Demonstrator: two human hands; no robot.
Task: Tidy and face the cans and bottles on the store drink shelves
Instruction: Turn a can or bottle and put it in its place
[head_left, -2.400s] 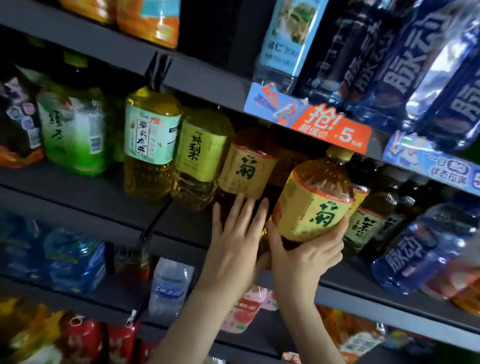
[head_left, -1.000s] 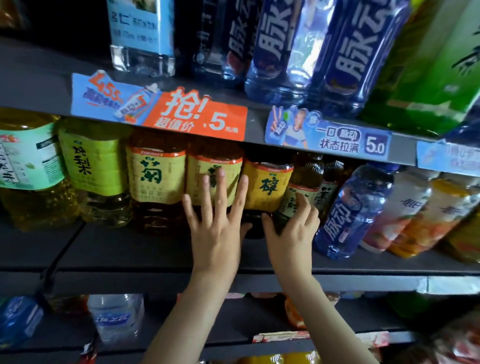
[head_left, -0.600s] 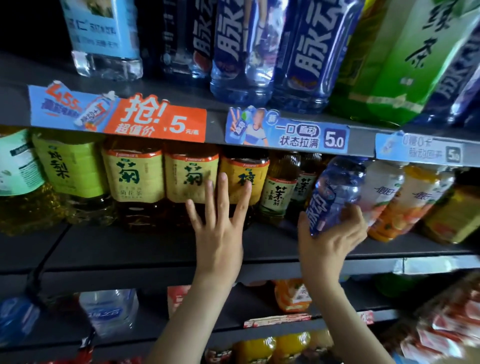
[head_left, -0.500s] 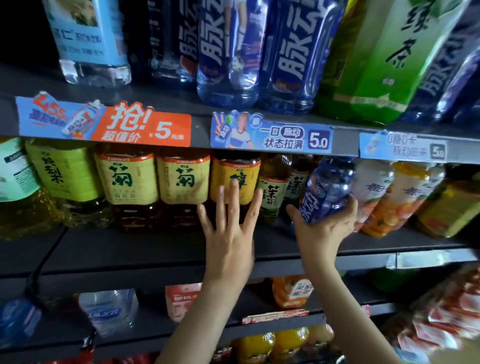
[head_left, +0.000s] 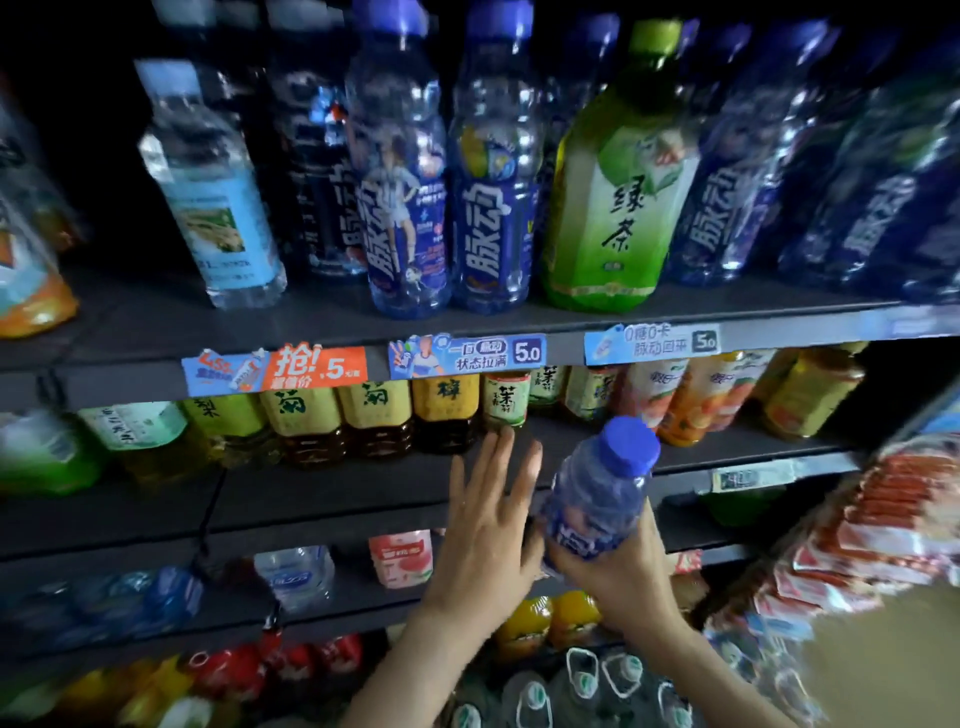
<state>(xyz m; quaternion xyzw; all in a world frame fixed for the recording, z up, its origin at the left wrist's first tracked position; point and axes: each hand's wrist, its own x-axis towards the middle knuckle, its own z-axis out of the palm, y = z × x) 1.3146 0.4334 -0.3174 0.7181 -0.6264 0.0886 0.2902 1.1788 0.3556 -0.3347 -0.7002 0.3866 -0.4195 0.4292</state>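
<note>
Store drink shelves (head_left: 124, 525): the upper shelf (head_left: 156, 322) carries a row of blue bottles (head_left: 491, 218) with one green bottle (head_left: 618, 208) standing among them, while tea bottles (head_left: 374, 415) line the middle shelf (head_left: 311, 499). In front of the middle shelf and off it, a lone blue bottle (head_left: 597, 499) is gripped round its lower body by the right hand (head_left: 621, 577), fingers curled beneath. The left hand (head_left: 488, 535) is flat and spread just beside it, holding nothing; whether it touches the bottle cannot be told. The bottle's long axis runs near upright, leaning right, with its cap (head_left: 626, 447) up and to the right. It likely belongs with its like above. Placing it well would mean lifting it past the shelf edge, standing it upright and turning the label out.
</note>
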